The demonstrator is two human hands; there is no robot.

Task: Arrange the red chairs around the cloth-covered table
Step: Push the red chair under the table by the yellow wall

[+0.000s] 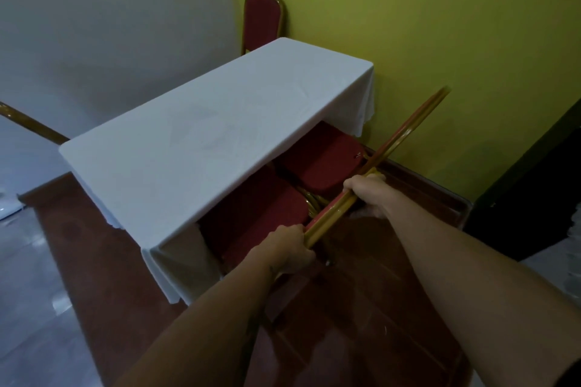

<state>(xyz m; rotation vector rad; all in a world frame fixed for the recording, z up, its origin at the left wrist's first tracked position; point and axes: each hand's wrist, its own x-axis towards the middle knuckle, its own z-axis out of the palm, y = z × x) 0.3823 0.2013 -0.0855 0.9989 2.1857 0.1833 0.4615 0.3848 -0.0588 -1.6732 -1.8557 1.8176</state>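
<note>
A long table under a white cloth (201, 135) runs away from me toward the corner. Two red chair seats are tucked under its near long side: one on the left (261, 214) and one on the right (323, 160). My left hand (290, 250) and my right hand (366, 192) both grip the gold top rail (330, 212) of a chair back seen edge-on. A second gold-framed back (412, 122) extends up to the right along the same line. Another red chair (262, 19) stands at the table's far end.
A yellow-green wall (440, 41) runs close along the right, a grey wall (110, 25) lies behind on the left. The table stands on a reddish-brown floor strip (361, 308). A dark doorway (534, 192) opens at the right. A gold rail (31, 122) crosses at left.
</note>
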